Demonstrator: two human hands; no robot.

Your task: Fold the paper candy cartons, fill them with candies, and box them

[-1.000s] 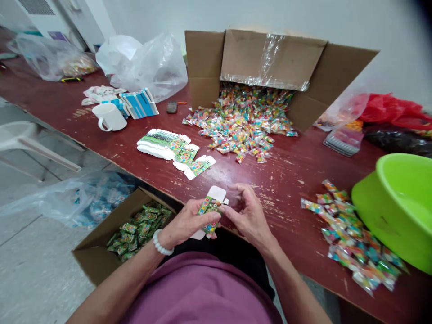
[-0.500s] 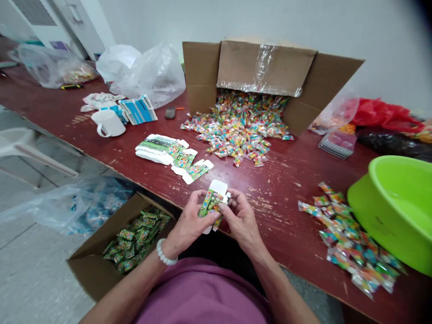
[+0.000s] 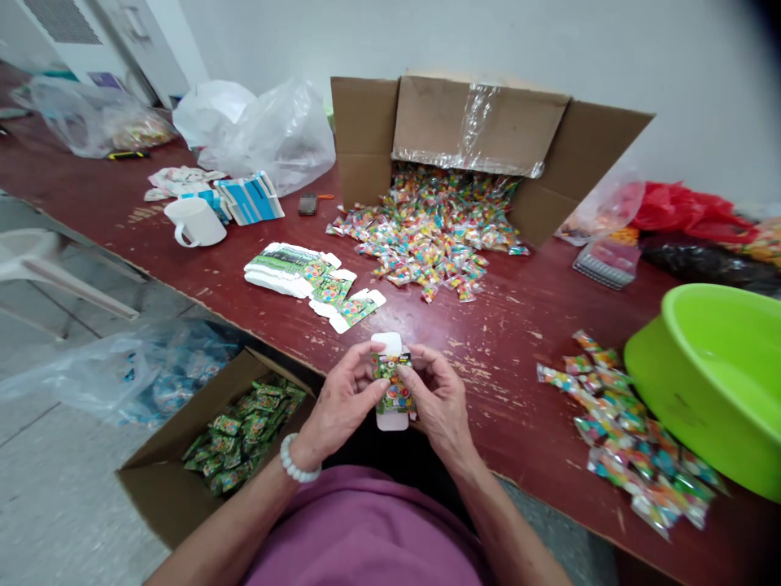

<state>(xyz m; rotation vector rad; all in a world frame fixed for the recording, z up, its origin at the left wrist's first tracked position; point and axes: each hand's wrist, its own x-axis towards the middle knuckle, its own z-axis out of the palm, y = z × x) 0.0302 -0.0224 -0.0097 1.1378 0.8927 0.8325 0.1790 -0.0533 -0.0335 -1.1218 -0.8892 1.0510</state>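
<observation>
A small green printed candy carton (image 3: 391, 381) is held upright at the table's front edge, with its white end flaps sticking out above and below. My left hand (image 3: 347, 395) grips its left side, thumb across the front. On the right side my right hand (image 3: 439, 399) grips the same carton, thumb pressed on its face. Just beyond lies a fanned stack of flattened green cartons (image 3: 293, 268). Small clear packets of colourful candy (image 3: 427, 236) spill out of a big cardboard box (image 3: 482, 122) on its side.
An open box (image 3: 164, 439) of green packs sits low at left. A green basin (image 3: 701, 391) stands at right beside more candy packets (image 3: 634, 448). A white mug (image 3: 195, 222), plastic bags (image 3: 268, 130) and a blue-and-white carton (image 3: 250, 199) are farther back. A white stool (image 3: 49, 260) is at left.
The carton has turned from tilted and narrow to upright, its printed front now facing me and its lower white flap showing. Both hands have shifted their grip slightly around it.
</observation>
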